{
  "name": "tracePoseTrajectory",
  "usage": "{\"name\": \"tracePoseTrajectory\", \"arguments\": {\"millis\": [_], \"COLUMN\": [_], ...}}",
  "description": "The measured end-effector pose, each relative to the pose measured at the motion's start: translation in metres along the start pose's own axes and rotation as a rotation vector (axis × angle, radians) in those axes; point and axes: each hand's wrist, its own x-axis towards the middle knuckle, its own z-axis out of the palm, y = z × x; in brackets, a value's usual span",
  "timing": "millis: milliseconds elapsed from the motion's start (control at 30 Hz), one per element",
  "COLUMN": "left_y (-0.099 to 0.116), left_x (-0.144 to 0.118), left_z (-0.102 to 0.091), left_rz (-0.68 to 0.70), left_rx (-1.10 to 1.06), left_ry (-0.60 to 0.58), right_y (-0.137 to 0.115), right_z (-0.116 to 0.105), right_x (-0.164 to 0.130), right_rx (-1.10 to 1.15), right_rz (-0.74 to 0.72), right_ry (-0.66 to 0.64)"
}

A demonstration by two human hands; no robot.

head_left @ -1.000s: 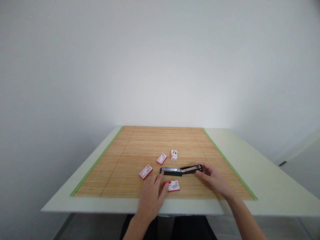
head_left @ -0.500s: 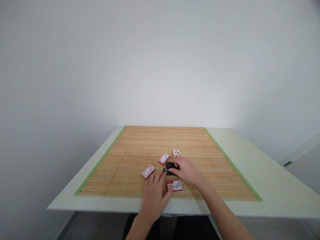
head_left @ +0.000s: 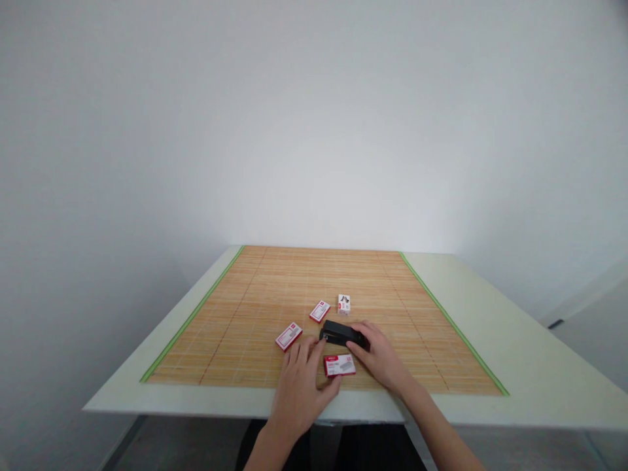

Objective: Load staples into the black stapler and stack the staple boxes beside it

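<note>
A black stapler [head_left: 341,334] lies closed on the bamboo mat [head_left: 275,288] near the table's front. My right hand [head_left: 381,356] grips its right end, fingers curled over the top. My left hand [head_left: 300,383] rests flat on the mat just left of it, fingertips near the stapler's front end and thumb beside a red-and-white staple box [head_left: 339,365]. It holds nothing.
Two more red-and-white staple boxes [head_left: 288,336] [head_left: 319,311] lie on the mat left of and behind the stapler. A small white box [head_left: 344,304] stands behind it. The mat has green edges and lies on a pale table [head_left: 515,340] against a white wall.
The stapler was lying unfolded in a long line. My right hand swung its far half over to the left and shut it, then slid back to its right end.
</note>
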Motion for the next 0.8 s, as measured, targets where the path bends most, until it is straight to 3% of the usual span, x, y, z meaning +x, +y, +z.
{"name": "tracePoseTrajectory", "arguments": {"millis": [133,300,400,533,667,800], "left_y": [0.006,0.000,-0.022,-0.063,-0.092,-0.117], "left_x": [0.001,0.002,0.004,0.013,0.028,0.035], "left_z": [-0.004,-0.006,-0.012,-0.025,-0.030,-0.039], "left_rz": [0.041,0.047,0.042,-0.075,-0.122,-0.280], "left_rx": [-0.004,0.009,0.057,0.115,0.123,0.206], "left_ry": [-0.078,-0.094,-0.055,0.010,-0.022,0.051], "right_y": [0.013,0.013,0.014,0.015,0.014,0.013], "right_z": [0.013,0.015,0.014,0.013,0.012,0.011], "right_x": [-0.012,-0.016,-0.017,-0.017,-0.017,-0.016], "right_rx": [0.011,-0.006,-0.007,-0.025,-0.019,-0.007], "right_rz": [-0.015,-0.023,-0.018,-0.004,0.000,-0.007], "right_ry": [0.112,0.146,0.145,0.141,0.145,0.149]}}
